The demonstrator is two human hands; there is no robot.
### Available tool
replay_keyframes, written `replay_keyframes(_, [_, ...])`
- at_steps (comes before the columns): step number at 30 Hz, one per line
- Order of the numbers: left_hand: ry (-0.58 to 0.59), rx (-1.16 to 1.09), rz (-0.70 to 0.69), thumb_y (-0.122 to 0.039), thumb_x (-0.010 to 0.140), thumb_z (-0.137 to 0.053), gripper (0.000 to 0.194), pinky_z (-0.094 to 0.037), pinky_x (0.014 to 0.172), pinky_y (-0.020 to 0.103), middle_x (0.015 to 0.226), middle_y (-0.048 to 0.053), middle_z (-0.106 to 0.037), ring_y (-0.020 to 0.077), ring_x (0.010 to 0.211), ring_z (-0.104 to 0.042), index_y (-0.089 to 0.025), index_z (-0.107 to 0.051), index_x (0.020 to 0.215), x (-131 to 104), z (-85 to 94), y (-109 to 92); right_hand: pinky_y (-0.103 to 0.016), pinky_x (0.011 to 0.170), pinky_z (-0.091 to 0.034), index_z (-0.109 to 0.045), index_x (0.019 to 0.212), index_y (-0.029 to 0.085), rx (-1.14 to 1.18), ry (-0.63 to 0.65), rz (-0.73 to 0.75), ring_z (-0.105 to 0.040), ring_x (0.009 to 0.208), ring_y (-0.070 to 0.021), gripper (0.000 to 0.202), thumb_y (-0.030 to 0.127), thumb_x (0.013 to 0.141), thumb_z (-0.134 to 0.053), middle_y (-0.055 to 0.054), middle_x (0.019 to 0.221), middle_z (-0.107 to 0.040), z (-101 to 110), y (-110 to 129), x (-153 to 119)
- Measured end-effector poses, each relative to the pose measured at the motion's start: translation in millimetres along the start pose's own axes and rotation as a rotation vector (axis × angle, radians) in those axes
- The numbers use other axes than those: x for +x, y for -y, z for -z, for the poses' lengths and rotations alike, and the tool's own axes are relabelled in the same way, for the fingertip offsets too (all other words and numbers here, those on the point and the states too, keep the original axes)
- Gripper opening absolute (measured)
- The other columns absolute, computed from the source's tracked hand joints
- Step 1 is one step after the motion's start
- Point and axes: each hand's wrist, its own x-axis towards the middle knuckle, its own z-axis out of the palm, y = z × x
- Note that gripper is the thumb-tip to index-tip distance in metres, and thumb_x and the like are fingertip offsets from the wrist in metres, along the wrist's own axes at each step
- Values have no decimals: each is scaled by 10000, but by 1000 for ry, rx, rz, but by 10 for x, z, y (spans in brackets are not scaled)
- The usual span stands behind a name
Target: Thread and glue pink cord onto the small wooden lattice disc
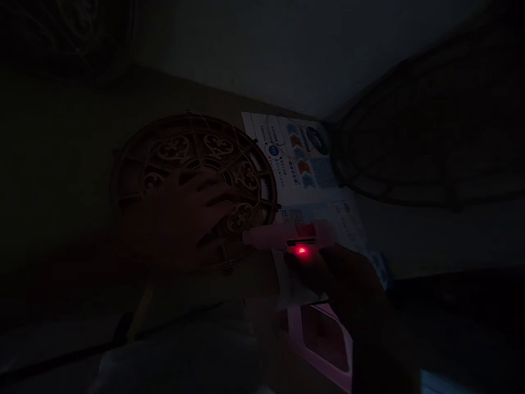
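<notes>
The picture is very dark. My left hand (184, 213) lies with its fingers spread over a round brown openwork panel (219, 145) with scroll-like ornaments. The palm and wrist fade into shadow. My right hand (340, 273) is closed around a pink hot glue gun (268, 236). A red light glows on the gun's side. Its nozzle points left, over the lower right rim of the panel. Fine threads trail across the panel's upper right part, and I cannot make out what they are.
A printed sheet (283, 164) lies partly under the panel's right side. At the lower right is a pink frame-like object (299, 339). A large dark round frame (410, 197) stands at the right, near a pale wall (287, 49). Another ornate piece (77, 33) shows dimly at the upper left.
</notes>
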Motion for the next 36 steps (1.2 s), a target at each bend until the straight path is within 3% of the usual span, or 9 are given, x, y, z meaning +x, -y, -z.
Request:
replay_keyframes(3, [-55, 21, -33, -388, 980, -544, 343, -412, 1036, 603, 1440, 107, -617, 368, 1322, -542, -193, -664, 1236, -15, -26, 10, -236, 530, -441, -779, 787, 212, -14, -4, 3, -622, 677, -185, 396, 597, 808, -691, -27, 690, -696, -3, 85, -23])
replay_keyframes(8, [-38, 4, -23, -411, 958, -566, 351, -431, 1025, 590, 1440, 115, -622, 380, 1324, -548, -190, -681, 1205, -13, -26, 24, -235, 516, -426, -793, 831, 200, 6, 33, 23, -596, 671, -180, 393, 581, 817, -696, -38, 710, -701, 21, 127, -8])
replay_keyframes(12, [-24, -37, 6, -411, 962, -565, 353, -410, 1078, 572, 1456, 97, -613, 362, 1347, -535, -199, -681, 1220, -15, -23, 24, -224, 450, -350, -742, 741, 186, -26, 25, 38, -512, 580, -148, 409, 579, 838, -679, -23, 610, -606, 25, 131, -4])
replay_keyframes(18, [-20, -75, 26, -434, 974, -561, 348, -394, 1097, 555, 1447, 84, -623, 352, 1354, -531, -213, -692, 1209, -14, -24, 20, -231, 482, -368, -698, 698, 189, -79, 72, 70, -508, 586, -141, 442, 604, 848, -668, -23, 623, -600, 76, 89, 34])
replay_keyframes(22, [-39, -81, 15, -420, 976, -556, 352, -384, 1096, 557, 1441, 79, -632, 342, 1343, -542, -207, -687, 1225, -21, -36, 27, -230, 444, -314, -670, 643, 196, -101, 57, 126, -427, 526, -118, 458, 597, 864, -665, 4, 547, -505, 93, 66, 61])
replay_keyframes(29, [-72, -67, -6, -416, 968, -556, 369, -385, 1067, 571, 1449, 76, -631, 351, 1341, -543, -200, -680, 1239, -28, -55, 33, -232, 494, -391, -743, 750, 190, -66, 85, 83, -537, 595, -145, 401, 571, 859, -679, -18, 633, -632, 87, 83, 62])
replay_keyframes(36, [-73, -101, 11, -452, 979, -568, 368, -402, 1075, 560, 1438, 81, -635, 355, 1345, -545, -211, -695, 1226, -16, -50, 26, -227, 466, -386, -742, 731, 194, -26, 52, 70, -548, 568, -147, 372, 552, 828, -711, -7, 597, -621, 77, 84, 39])
